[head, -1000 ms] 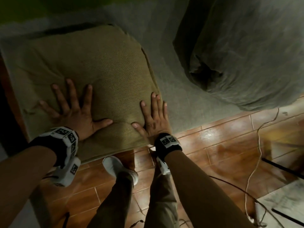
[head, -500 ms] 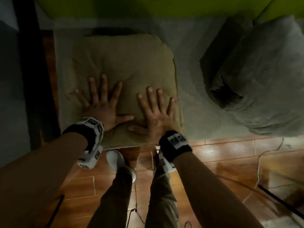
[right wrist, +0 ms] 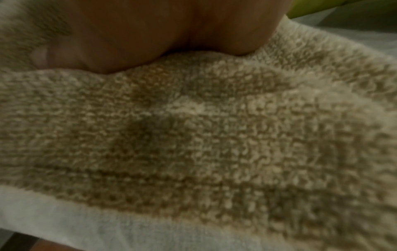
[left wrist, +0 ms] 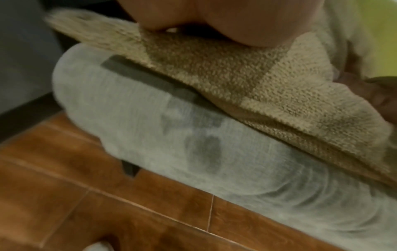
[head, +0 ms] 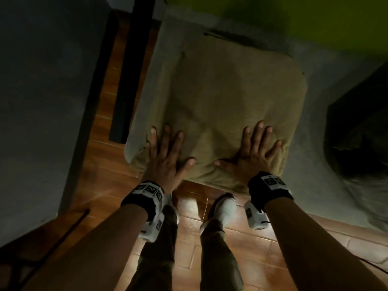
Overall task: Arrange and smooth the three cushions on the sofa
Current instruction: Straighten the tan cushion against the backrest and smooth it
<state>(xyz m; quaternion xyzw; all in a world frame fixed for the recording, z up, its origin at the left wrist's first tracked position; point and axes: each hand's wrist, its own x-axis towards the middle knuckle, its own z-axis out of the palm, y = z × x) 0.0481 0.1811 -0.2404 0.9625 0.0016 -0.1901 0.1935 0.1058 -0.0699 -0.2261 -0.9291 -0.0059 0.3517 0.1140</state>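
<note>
A tan, nubbly cushion lies flat on the grey sofa seat. My left hand presses flat on its near left corner, fingers spread and straight. My right hand presses flat on the near right part, fingers spread. In the left wrist view the palm sits on the cushion above the sofa's grey front edge. The right wrist view shows the right palm on the cushion fabric. A dark, bulky cushion lies on the seat at the right, partly cut off.
Brown wood-look floor tiles run along the sofa front, where my legs and white shoes stand. A dark upright post and a grey wall lie to the left. A green wall backs the sofa.
Both hands have slid toward the near edge of the tan cushion and spread apart to its front corners. My view has shifted left, pushing the dark cushion to the right edge.
</note>
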